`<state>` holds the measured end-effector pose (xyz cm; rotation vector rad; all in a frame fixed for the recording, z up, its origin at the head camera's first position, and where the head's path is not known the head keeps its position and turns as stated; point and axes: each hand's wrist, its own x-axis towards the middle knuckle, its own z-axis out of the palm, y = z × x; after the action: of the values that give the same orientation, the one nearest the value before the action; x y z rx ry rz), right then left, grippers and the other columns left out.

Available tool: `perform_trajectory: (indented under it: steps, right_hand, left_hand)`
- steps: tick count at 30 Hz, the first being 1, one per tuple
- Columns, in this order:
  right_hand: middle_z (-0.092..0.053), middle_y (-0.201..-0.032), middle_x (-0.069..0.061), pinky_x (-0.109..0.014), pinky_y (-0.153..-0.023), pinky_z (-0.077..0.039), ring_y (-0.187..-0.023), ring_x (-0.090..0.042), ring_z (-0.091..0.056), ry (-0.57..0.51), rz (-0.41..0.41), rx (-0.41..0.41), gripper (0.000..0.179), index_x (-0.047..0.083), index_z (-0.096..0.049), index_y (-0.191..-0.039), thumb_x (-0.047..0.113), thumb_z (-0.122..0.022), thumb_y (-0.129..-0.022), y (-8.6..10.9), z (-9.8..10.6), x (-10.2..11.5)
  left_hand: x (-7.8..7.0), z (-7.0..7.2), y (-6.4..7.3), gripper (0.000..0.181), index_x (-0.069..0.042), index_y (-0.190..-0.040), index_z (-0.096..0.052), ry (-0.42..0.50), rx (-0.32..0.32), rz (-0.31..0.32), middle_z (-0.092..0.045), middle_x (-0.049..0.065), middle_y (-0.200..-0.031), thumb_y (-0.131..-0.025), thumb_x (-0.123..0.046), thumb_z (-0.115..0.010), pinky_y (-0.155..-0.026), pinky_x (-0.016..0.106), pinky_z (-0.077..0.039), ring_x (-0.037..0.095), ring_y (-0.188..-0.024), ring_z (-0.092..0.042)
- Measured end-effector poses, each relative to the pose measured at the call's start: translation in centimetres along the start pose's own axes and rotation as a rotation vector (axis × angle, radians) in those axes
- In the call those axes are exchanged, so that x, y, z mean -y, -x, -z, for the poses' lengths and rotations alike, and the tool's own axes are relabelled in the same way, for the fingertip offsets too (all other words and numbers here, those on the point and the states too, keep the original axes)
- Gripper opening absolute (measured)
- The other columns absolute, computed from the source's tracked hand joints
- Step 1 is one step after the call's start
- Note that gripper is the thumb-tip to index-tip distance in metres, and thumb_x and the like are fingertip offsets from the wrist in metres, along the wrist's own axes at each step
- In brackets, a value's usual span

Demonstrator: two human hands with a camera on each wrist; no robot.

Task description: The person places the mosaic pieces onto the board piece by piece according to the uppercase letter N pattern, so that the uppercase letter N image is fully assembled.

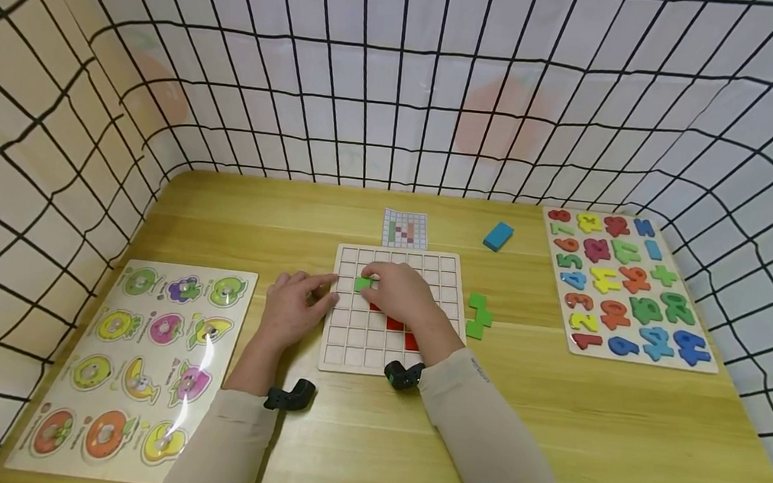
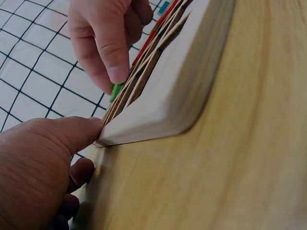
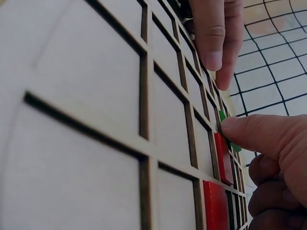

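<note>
A wooden grid board (image 1: pixel 345 357) lies in the middle of the table. My right hand (image 1: pixel 401 295) is over its upper left part and pinches a green square tile (image 1: pixel 362 285). In the right wrist view the thumb (image 3: pixel 259 132) is on that green tile (image 3: pixel 223 115). Red square tiles (image 1: pixel 411 342) sit in cells running diagonally, partly hidden beneath the right hand and wrist. My left hand (image 1: pixel 294 306) touches the board's left edge with thumb and forefinger, its other fingers loosely bent. The left wrist view shows the left thumb (image 2: pixel 79 134) against the board's corner.
Several loose green tiles (image 1: pixel 475 329) lie right of the board. Behind it are a printed pattern card (image 1: pixel 404 229) and a blue block (image 1: pixel 498 237). A fruit puzzle (image 1: pixel 214 318) lies at left, a number puzzle (image 1: pixel 591 350) at right. Black wire mesh (image 1: pixel 401 78) encloses the table.
</note>
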<state>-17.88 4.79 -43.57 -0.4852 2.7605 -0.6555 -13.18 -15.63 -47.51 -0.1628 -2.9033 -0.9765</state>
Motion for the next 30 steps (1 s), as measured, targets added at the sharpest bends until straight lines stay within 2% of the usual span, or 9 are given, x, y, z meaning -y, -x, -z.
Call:
perform_trajectory:
  steps: [5,15,19,23,30]
  right_hand:
    - [-0.072,-0.128,0.001,-0.043,-0.095,-0.053,-0.106,-0.022,-0.067,0.008,-0.003,0.010,0.033,0.022,-0.070,-0.129,0.031,-0.069,-0.097,-0.3,-0.1,0.2]
    - [-0.074,-0.122,0.002,-0.040,-0.089,-0.054,-0.092,-0.017,-0.066,-0.001,-0.014,0.018,0.033,0.023,-0.070,-0.129,0.032,-0.070,-0.097,-0.4,-0.4,0.2]
    - [-0.077,-0.098,0.001,-0.036,-0.071,-0.052,-0.072,-0.015,-0.061,-0.041,-0.029,0.016,0.040,0.026,-0.064,-0.136,0.035,-0.069,-0.097,-0.3,-0.2,0.0]
    - [-0.066,-0.074,0.001,-0.032,-0.057,-0.044,-0.058,-0.016,-0.054,-0.113,-0.047,-0.004,0.043,0.028,-0.062,-0.139,0.037,-0.069,-0.097,0.1,0.2,-0.3]
    - [-0.058,-0.072,-0.001,-0.031,-0.055,-0.039,-0.056,-0.016,-0.050,-0.173,-0.080,-0.016,0.039,0.027,-0.064,-0.136,0.038,-0.067,-0.098,1.8,1.7,-1.0]
  left_hand:
    - [0.0,0.1,0.0,0.038,-0.023,-0.132,-0.070,-0.009,0.001,0.006,-0.070,0.005,-0.099,-0.095,-0.035,-0.070,-0.083,0.043,-0.032,0.025,-0.093,-0.048]
    - [0.2,-0.1,0.1,0.038,-0.024,-0.132,-0.070,0.003,0.009,0.019,-0.070,0.005,-0.100,-0.096,-0.035,-0.070,-0.084,0.043,-0.032,0.025,-0.094,-0.048]
    - [0.2,-0.2,0.1,0.038,-0.024,-0.132,-0.070,0.004,0.013,0.015,-0.070,0.005,-0.100,-0.096,-0.035,-0.070,-0.085,0.044,-0.032,0.025,-0.094,-0.048]
    - [0.1,-0.1,0.1,0.038,-0.023,-0.133,-0.070,0.000,0.016,0.015,-0.069,0.005,-0.100,-0.096,-0.034,-0.070,-0.086,0.045,-0.033,0.026,-0.095,-0.048]
    - [0.0,-0.2,-0.1,0.038,-0.024,-0.133,-0.069,-0.006,0.017,0.027,-0.069,0.005,-0.101,-0.096,-0.035,-0.069,-0.084,0.042,-0.032,0.025,-0.095,-0.048]
